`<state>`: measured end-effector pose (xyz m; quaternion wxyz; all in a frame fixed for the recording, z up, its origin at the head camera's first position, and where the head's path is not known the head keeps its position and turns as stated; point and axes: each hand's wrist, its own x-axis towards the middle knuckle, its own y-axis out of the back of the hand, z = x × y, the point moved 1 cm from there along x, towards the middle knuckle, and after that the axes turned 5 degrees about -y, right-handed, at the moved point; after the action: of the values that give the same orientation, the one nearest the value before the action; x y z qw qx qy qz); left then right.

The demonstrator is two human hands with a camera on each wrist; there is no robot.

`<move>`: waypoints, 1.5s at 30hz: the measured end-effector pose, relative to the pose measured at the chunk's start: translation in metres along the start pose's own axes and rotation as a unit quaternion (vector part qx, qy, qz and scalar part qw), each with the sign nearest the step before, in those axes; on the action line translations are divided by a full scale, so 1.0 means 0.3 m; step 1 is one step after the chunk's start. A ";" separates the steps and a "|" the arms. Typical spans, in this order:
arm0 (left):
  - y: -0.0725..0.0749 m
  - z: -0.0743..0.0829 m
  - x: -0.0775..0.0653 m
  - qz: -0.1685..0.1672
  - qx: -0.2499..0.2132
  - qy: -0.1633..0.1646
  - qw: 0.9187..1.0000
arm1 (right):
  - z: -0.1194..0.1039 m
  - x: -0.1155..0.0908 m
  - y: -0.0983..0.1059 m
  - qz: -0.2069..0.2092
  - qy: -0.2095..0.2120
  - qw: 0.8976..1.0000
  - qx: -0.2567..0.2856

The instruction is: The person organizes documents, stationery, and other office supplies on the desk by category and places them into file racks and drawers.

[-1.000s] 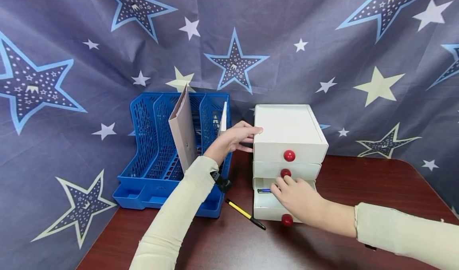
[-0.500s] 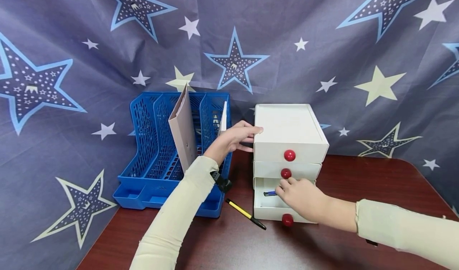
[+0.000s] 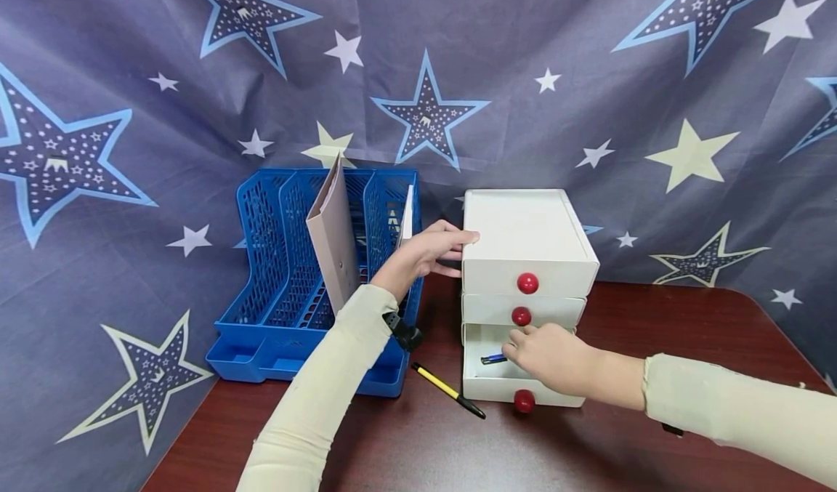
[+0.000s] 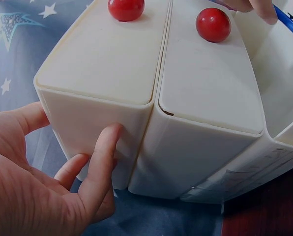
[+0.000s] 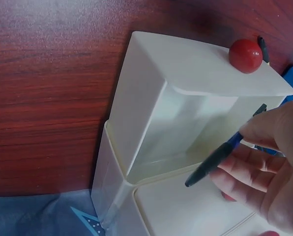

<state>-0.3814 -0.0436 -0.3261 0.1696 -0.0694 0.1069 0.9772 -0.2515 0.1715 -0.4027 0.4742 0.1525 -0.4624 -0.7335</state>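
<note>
My right hand [image 3: 549,357] pinches a blue pen [image 5: 234,140] with dark ends, over the pulled-out bottom drawer [image 3: 476,384] of a white drawer unit [image 3: 523,223]. In the head view only the pen's left end shows beyond the fingers. A strip of blue also appears behind those fingers in the right wrist view; I cannot tell whether it is a second pen. My left hand [image 4: 63,182] rests against the unit's left side near the top, its fingers fairly straight, one digit over the upper edge. Red knobs [image 3: 527,283] mark the drawer fronts.
On the table [image 3: 405,448], a yellow and black pen [image 3: 445,389] lies left of the drawer unit. Farther left stands a blue file organizer [image 3: 261,259] holding a beige folder [image 3: 335,245] and something white [image 3: 408,216]. A starry cloth [image 3: 523,34] hangs behind.
My right hand has moved slightly right and down from near the middle drawer's knob, and the visible pen end has lowered with it. My left hand keeps its place on the unit.
</note>
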 end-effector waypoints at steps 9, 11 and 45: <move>0.000 -0.005 0.000 0.000 -0.007 0.002 1.000 | 0.004 0.011 -0.019 -0.030 0.013 0.999 0.010; 0.001 -0.003 -0.002 0.000 -0.006 0.003 1.000 | 0.005 0.013 -0.022 -0.034 0.015 0.999 0.009; 0.000 0.008 -0.009 0.003 0.002 0.009 1.000 | 0.015 0.057 -0.011 -0.061 0.025 0.997 0.047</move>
<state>-0.3792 -0.0439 -0.3233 0.1657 -0.0777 0.1106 0.9769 -0.2650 0.1599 -0.3993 0.4322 0.2212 -0.4739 -0.7346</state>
